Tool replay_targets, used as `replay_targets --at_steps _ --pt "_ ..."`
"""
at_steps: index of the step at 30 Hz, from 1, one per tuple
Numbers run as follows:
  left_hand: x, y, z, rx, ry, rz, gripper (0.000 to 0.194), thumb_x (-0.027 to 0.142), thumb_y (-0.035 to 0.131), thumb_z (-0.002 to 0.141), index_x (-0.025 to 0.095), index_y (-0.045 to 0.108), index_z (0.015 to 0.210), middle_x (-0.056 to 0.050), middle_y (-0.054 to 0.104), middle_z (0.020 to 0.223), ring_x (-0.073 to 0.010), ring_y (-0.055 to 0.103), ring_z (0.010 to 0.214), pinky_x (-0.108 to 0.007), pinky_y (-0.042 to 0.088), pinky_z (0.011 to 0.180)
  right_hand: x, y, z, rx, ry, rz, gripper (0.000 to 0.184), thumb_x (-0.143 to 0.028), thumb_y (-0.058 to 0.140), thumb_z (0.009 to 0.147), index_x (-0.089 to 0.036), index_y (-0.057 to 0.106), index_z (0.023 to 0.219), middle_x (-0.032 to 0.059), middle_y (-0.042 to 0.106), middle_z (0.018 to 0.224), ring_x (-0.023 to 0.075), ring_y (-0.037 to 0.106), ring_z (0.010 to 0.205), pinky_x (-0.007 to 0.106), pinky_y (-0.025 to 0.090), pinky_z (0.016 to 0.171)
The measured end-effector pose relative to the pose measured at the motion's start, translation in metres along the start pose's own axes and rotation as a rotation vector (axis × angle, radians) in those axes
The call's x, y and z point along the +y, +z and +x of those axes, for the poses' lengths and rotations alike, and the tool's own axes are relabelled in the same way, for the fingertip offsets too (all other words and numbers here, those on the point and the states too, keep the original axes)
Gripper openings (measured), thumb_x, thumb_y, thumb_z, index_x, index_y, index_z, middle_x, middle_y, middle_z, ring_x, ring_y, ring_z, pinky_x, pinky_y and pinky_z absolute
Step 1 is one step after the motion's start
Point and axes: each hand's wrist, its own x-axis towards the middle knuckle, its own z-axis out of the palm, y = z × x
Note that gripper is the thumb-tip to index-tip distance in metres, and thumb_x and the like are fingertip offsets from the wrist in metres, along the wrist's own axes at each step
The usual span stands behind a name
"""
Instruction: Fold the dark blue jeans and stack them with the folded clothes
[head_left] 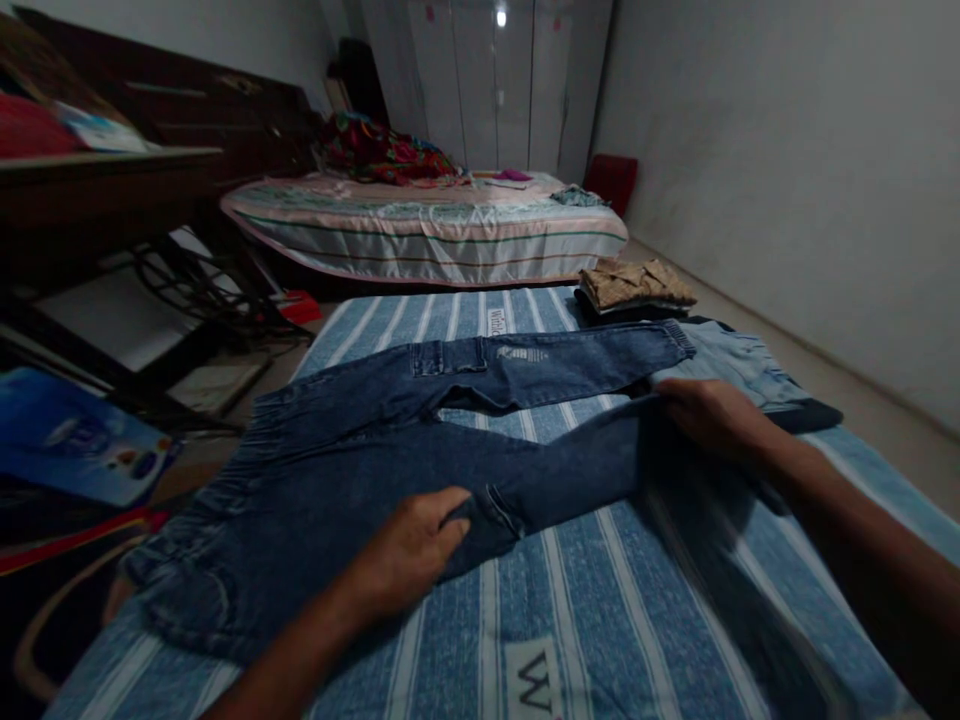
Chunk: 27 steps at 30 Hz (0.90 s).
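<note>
A pair of dark blue jeans (pixel 420 450) lies spread across a blue striped cloth (pixel 517 600). Its elastic waistband is at the left, and both legs reach right. The far leg lies flat, with a pocket and a frayed patch. My left hand (pixel 411 550) closes on the near leg around the knee. With fingers pinched, my right hand (pixel 705 415) grips the lower part of that same leg and lifts it off the cloth. Below the right hand runs a dark, blurred strip; whether it is fabric or shadow, I cannot tell.
Beyond my right hand lie light blue folded jeans (pixel 735 365) and a stack with a brown patterned garment (pixel 637 285). A bed (pixel 435 235) stands behind. At left are a sewing table (pixel 112 165) and a blue packet (pixel 82 440).
</note>
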Motion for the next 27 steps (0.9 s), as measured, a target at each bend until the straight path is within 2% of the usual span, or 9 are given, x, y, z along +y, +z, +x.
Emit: replay_targets --at_steps 2,5,8,10,12,15,20,25,27 --pt "-0.002 -0.009 0.013 -0.034 -0.007 -0.015 0.025 0.033 0.044 0.076 0.017 0.063 0.078 -0.001 0.064 0.076 -0.0185 0.059 0.075 -0.027 0.046 0.069 -0.025 0.012 0.001 0.189 -0.025 -0.184 0.025 -0.015 0.042 0.083 -0.013 0.066 0.091 0.0133 0.065 0.083 0.0266 0.060 0.080 0.038 0.045 0.074" --pt "-0.010 -0.013 0.027 -0.094 -0.033 -0.023 0.023 0.033 0.047 0.070 0.016 0.062 0.073 0.000 0.061 0.070 -0.0177 0.057 0.071 -0.025 0.043 0.065 -0.076 0.047 -0.020 0.308 -0.297 -0.073 0.026 -0.014 0.039 0.088 -0.013 0.064 0.095 0.0153 0.064 0.100 0.0266 0.057 0.095 0.042 0.041 0.089" --pt "-0.015 -0.012 0.035 -0.138 -0.068 -0.037 0.022 0.034 0.050 0.066 0.016 0.062 0.072 0.001 0.058 0.067 -0.0170 0.055 0.069 -0.024 0.042 0.063 -0.128 0.089 -0.046 0.247 -0.566 0.181 0.030 -0.012 0.040 0.088 -0.017 0.059 0.110 0.0104 0.061 0.117 0.0216 0.050 0.113 0.036 0.037 0.100" --pt "-0.016 -0.012 0.036 -0.153 -0.070 -0.082 0.022 0.035 0.050 0.065 0.017 0.061 0.073 0.001 0.060 0.070 -0.0170 0.056 0.070 -0.024 0.042 0.065 -0.149 0.108 -0.053 0.167 -0.555 0.254 0.032 -0.013 0.044 0.087 -0.021 0.056 0.116 0.0078 0.058 0.123 0.0218 0.048 0.117 0.038 0.035 0.101" --pt "-0.016 -0.011 0.036 -0.155 -0.064 -0.114 0.022 0.035 0.050 0.065 0.017 0.061 0.074 0.001 0.062 0.073 -0.0176 0.058 0.074 -0.025 0.043 0.067 -0.150 0.116 -0.048 0.104 -0.459 0.263 0.029 -0.019 0.047 0.089 -0.023 0.055 0.117 0.0072 0.059 0.122 0.0230 0.050 0.116 0.041 0.037 0.099" --pt "-0.016 -0.009 0.036 -0.148 -0.081 -0.085 0.022 0.035 0.051 0.064 0.018 0.062 0.073 0.000 0.063 0.073 -0.0183 0.058 0.073 -0.025 0.043 0.066 -0.121 0.112 -0.028 0.069 -0.281 0.202 0.027 -0.031 0.045 0.093 -0.023 0.057 0.116 0.0084 0.059 0.123 0.0246 0.050 0.116 0.044 0.039 0.096" --pt "-0.020 -0.007 0.038 -0.139 -0.118 -0.140 0.024 0.038 0.055 0.062 0.017 0.062 0.072 0.001 0.061 0.066 -0.0176 0.057 0.067 -0.024 0.041 0.060 -0.085 0.109 -0.017 0.154 0.065 0.053 0.034 -0.035 0.041 0.094 -0.018 0.057 0.119 0.0131 0.052 0.132 0.0276 0.046 0.121 0.044 0.041 0.097" --pt "-0.024 -0.008 0.041 -0.180 -0.199 -0.328 0.027 0.036 0.062 0.058 0.016 0.063 0.076 0.001 0.067 0.070 -0.0174 0.060 0.066 -0.025 0.044 0.060 -0.103 0.121 -0.039 0.128 -0.159 0.103 0.038 -0.033 0.038 0.095 -0.017 0.053 0.125 0.0123 0.047 0.139 0.0278 0.035 0.132 0.051 0.026 0.108" --pt "-0.024 -0.009 0.042 -0.202 -0.232 -0.389 0.027 0.036 0.064 0.057 0.016 0.064 0.076 0.000 0.068 0.071 -0.0174 0.061 0.066 -0.025 0.045 0.061 -0.092 0.121 -0.037 0.097 -0.113 0.126 0.041 -0.038 0.039 0.095 -0.018 0.051 0.129 0.0121 0.045 0.140 0.0280 0.035 0.133 0.052 0.028 0.107"
